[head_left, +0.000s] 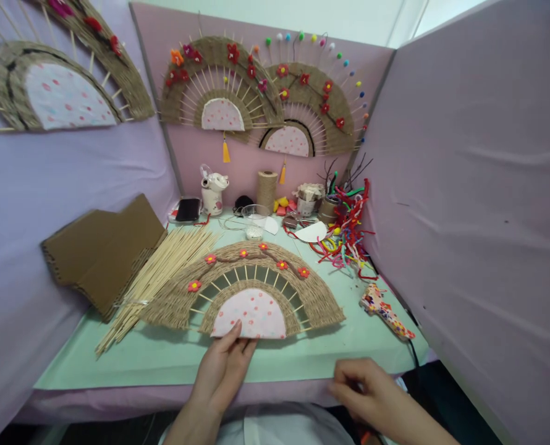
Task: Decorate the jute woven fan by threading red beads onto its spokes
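Observation:
My left hand (227,364) grips a woven twine fan (321,300) by its lower edge, thumb in front and fingers behind. The fan is a half circle on thin sticks, with a pink-dotted white panel (251,315) at its base. Small red flowers with yellow centres and a brown branch decorate its outer band. At the table's front edge, to the right of the fan and apart from it, my right hand (361,386) is closed with curled fingers. Whatever those fingers hold, if anything, is hidden.
Bundled thin sticks (164,278) and brown cardboard (103,247) lie left. A flower-patterned glue gun (386,312) with a cord and colourful pipe cleaners (349,228) lie right. Behind stand a twine spool (266,191) and a white animal figure (214,193). Finished fans (224,55) hang on the walls.

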